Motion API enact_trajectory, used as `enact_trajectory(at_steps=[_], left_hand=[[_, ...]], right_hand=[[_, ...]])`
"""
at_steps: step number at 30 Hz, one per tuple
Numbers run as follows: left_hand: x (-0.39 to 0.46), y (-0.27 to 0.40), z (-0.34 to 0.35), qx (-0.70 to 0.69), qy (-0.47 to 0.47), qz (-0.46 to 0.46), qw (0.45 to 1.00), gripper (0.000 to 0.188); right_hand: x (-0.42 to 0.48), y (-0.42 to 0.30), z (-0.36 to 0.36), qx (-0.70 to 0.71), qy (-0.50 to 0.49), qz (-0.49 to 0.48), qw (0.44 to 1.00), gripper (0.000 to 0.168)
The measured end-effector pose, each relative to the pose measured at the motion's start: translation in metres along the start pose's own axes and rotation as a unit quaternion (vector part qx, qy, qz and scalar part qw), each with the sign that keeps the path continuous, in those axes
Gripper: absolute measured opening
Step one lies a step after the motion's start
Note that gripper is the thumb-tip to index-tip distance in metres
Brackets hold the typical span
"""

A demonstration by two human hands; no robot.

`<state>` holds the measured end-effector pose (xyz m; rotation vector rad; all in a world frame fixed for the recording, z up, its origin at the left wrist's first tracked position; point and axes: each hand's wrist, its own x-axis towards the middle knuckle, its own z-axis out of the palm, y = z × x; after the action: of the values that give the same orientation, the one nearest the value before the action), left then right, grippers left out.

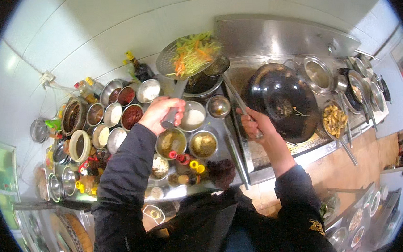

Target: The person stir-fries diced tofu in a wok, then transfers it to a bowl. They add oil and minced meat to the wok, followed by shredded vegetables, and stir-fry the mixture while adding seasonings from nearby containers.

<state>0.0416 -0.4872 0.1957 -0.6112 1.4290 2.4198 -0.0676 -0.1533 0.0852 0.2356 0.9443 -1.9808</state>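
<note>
My left hand (164,115) grips the handle of a perforated metal strainer (165,59). Shredded green and orange vegetables (194,53) are heaped in its bowl, slightly blurred. In my right hand (257,123) is the long handle of a metal cooking ladle (218,66), whose bowl is close by the strainer's right rim; whether the two touch I cannot tell. Beneath both bowls stands a dark-filled metal pot (202,85), partly hidden. A large black wok (277,98) sits on the stove right of the ladle, with a few small scraps (298,111) inside.
Bowls of seasonings, such as a dark red paste (132,116) and a white powder (192,116), crowd the left counter (207,132). Bottles (140,68) stand behind them. Another strainer holding brown food pieces (334,118) lies right of the wok, near a metal pot (316,74).
</note>
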Motion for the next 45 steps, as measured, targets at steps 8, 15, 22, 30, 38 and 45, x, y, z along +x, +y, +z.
enact_trajectory(at_steps=[8, 15, 22, 30, 38, 45], left_hand=[[0.072, -0.053, -0.027, 0.016, 0.001, -0.036, 0.999, 0.013], [0.084, -0.076, -0.005, 0.277, 0.102, -0.006, 0.955, 0.028], [-0.031, -0.024, 0.017, 0.321, 0.217, 0.259, 0.885, 0.020], [-0.223, -0.116, 0.018, 0.172, 0.483, 0.331, 0.793, 0.013], [-0.281, -0.260, -0.078, -0.002, 0.624, 0.270, 0.734, 0.017], [-0.306, -0.351, -0.156, -0.153, 0.657, 0.190, 0.713, 0.014]], right_hand=[[-0.164, -0.026, -0.029, -0.125, 0.178, -0.127, 0.968, 0.030], [-0.210, -0.044, -0.075, -0.266, 0.285, -0.184, 0.902, 0.015], [-0.225, -0.047, -0.128, -0.485, 0.327, -0.244, 0.773, 0.017], [-0.193, -0.061, -0.298, -0.622, 0.266, -0.206, 0.707, 0.037], [-0.122, -0.037, 0.023, -0.510, 0.062, -0.285, 0.809, 0.033], [-0.011, 0.047, 0.179, -0.415, -0.047, 0.080, 0.905, 0.038]])
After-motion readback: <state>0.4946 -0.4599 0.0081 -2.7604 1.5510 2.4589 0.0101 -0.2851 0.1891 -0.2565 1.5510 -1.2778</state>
